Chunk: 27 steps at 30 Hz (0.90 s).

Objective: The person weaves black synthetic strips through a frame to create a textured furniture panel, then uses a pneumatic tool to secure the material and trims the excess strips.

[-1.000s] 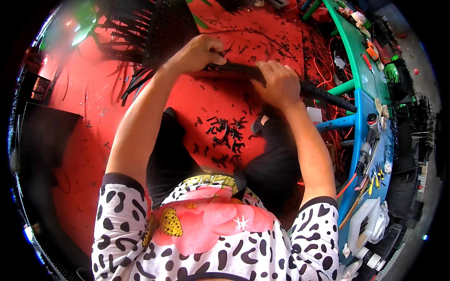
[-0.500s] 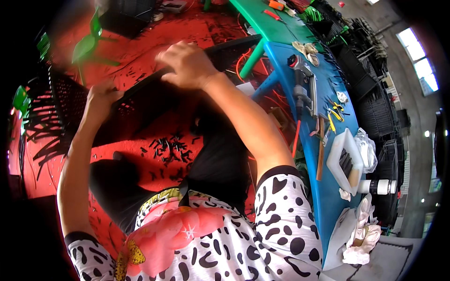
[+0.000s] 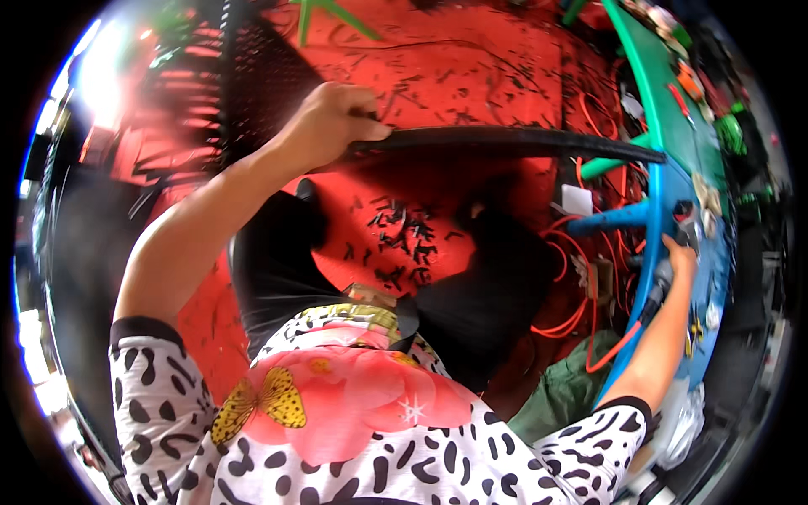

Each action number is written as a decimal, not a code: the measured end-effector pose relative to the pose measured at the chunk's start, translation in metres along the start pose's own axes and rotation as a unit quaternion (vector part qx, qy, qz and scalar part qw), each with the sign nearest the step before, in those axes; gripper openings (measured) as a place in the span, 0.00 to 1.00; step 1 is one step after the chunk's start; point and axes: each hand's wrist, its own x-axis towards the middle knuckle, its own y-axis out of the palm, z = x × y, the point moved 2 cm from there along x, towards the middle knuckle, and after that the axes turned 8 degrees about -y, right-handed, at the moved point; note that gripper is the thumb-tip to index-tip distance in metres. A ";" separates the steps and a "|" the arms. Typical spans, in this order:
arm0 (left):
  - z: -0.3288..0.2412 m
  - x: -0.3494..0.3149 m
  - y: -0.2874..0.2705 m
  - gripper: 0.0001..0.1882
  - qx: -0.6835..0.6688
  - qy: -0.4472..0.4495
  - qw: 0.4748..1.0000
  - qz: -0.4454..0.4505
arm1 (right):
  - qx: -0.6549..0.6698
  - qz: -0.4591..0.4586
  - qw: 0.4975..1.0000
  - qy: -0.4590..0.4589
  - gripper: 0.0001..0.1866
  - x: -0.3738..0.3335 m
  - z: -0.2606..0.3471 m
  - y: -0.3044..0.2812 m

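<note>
My left hand [image 3: 341, 122] is closed on the end of a long black frame bar [image 3: 505, 139], thumb below and fingers over it. The bar stretches across in front of my knees, its far right end meeting the edge of the blue table [image 3: 627, 362]. To the left of my hand, a dark woven panel [image 3: 269, 76] with loose strip ends fanning out stands over the floor. At the right, my right hand [image 3: 682, 257] is wrapped round an air stapler [image 3: 661, 286] lying on the blue table. A red air hose [image 3: 619, 349] runs from the stapler; my hand hides part of the tool.
Black strip offcuts [image 3: 404, 240] litter the red floor [image 3: 471, 93]. Coiled orange hoses [image 3: 568, 316] lie under the table. Yellow-handled pliers [image 3: 694, 332] and a clear plastic bag [image 3: 682, 433] are on the blue table. A green table [image 3: 635, 50] adjoins it beyond.
My right hand has left the black frame and moved right to the air stapler, now gripping it. My left hand still holds the frame. The view has swung left.
</note>
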 end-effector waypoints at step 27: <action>0.069 0.030 -0.063 0.14 -0.035 0.017 0.998 -0.039 | 0.502 -0.247 0.658 -0.505 0.10 -0.321 0.324 -0.015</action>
